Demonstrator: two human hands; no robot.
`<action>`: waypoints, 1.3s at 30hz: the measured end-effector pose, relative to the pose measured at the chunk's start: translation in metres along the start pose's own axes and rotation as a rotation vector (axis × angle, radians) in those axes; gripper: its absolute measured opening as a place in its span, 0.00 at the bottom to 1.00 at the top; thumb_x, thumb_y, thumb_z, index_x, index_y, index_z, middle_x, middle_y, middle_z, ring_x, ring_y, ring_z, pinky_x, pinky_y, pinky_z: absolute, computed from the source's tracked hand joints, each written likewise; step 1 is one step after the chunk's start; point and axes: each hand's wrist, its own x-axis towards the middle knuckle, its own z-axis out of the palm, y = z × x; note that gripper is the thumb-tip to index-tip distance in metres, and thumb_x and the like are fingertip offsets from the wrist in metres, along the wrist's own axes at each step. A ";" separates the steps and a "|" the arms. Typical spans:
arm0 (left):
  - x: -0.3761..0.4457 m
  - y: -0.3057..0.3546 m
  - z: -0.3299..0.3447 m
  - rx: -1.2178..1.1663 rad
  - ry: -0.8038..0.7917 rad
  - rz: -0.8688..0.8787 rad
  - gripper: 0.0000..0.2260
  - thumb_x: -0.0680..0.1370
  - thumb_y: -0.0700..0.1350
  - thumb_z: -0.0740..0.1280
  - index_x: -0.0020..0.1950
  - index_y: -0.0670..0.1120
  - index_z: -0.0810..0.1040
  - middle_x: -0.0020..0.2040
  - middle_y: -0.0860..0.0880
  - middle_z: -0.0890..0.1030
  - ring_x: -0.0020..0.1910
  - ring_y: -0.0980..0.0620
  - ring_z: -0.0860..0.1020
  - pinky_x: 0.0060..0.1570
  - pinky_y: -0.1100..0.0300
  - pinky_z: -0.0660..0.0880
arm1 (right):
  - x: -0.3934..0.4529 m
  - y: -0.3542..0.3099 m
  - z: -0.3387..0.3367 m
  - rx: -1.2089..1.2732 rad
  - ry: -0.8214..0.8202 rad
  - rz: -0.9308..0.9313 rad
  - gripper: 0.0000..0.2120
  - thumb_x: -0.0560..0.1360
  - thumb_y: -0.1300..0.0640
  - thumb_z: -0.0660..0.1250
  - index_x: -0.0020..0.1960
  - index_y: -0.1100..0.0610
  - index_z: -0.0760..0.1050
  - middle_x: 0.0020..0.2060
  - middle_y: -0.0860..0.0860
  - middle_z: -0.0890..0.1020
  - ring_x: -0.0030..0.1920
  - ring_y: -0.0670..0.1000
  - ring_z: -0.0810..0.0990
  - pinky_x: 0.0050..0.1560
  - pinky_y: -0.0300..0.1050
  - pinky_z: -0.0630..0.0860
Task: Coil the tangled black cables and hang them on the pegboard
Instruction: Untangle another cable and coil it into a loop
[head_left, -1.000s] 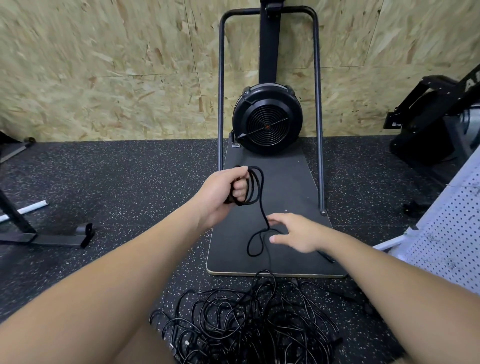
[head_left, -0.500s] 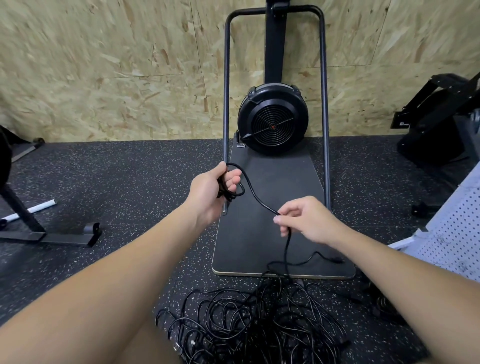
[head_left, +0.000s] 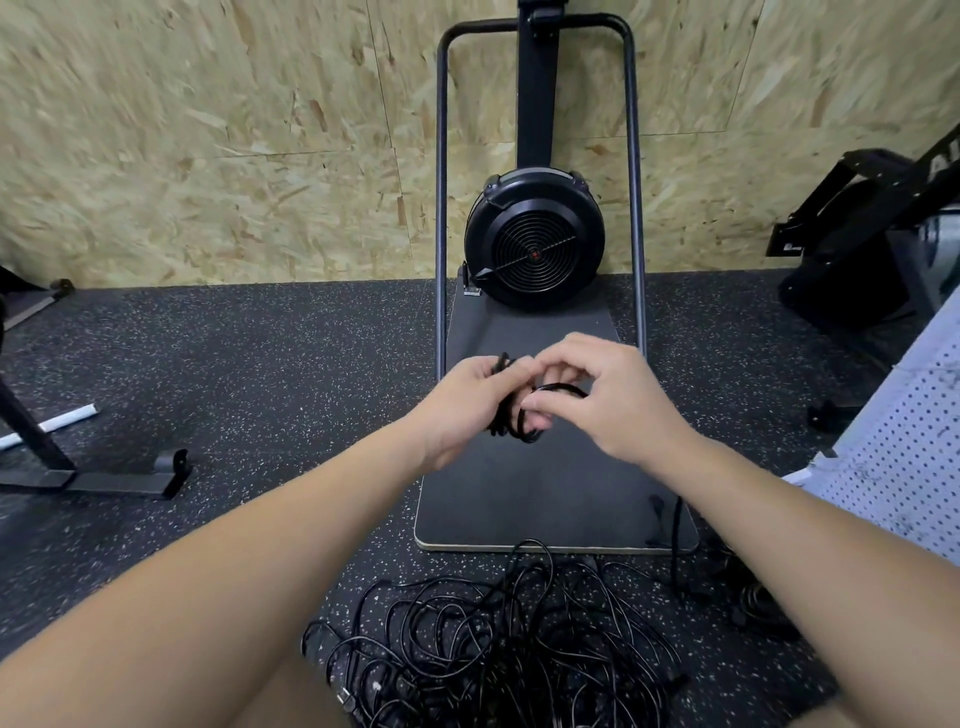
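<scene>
A small black cable coil (head_left: 524, 415) is held between both hands: left hand (head_left: 467, 400) grips it, right hand (head_left: 602, 400) pinches a loop. A tangled cable pile (head_left: 498, 644) remains on the floor; the pegboard (head_left: 904, 441) at right shows nothing hung.

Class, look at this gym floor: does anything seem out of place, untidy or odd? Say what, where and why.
The heap of tangled black cables sprawls loose on the speckled floor before the machine's base board, some strands crossing its front edge. The white pegboard leans at the right, no cable visibly hung. Both hands hold one small coil.
</scene>
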 end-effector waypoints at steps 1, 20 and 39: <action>0.001 0.001 0.002 -0.015 -0.020 -0.024 0.20 0.87 0.60 0.66 0.52 0.43 0.84 0.41 0.38 0.83 0.41 0.43 0.78 0.48 0.48 0.70 | 0.000 -0.001 0.000 -0.001 0.023 0.002 0.15 0.71 0.57 0.86 0.54 0.52 0.84 0.45 0.48 0.82 0.44 0.53 0.81 0.51 0.54 0.79; 0.009 -0.005 -0.022 -0.073 0.238 0.061 0.11 0.87 0.45 0.68 0.56 0.36 0.82 0.36 0.48 0.72 0.32 0.53 0.66 0.35 0.64 0.67 | -0.033 0.068 0.003 -0.163 -0.821 0.443 0.11 0.84 0.53 0.72 0.66 0.48 0.84 0.62 0.40 0.87 0.64 0.38 0.84 0.75 0.47 0.76; -0.002 0.001 -0.018 -0.212 0.042 -0.089 0.07 0.87 0.42 0.68 0.58 0.39 0.80 0.53 0.35 0.88 0.44 0.45 0.88 0.50 0.54 0.85 | -0.012 0.016 0.019 -0.505 -0.511 -0.090 0.18 0.86 0.46 0.64 0.42 0.53 0.76 0.39 0.48 0.79 0.42 0.52 0.77 0.49 0.58 0.76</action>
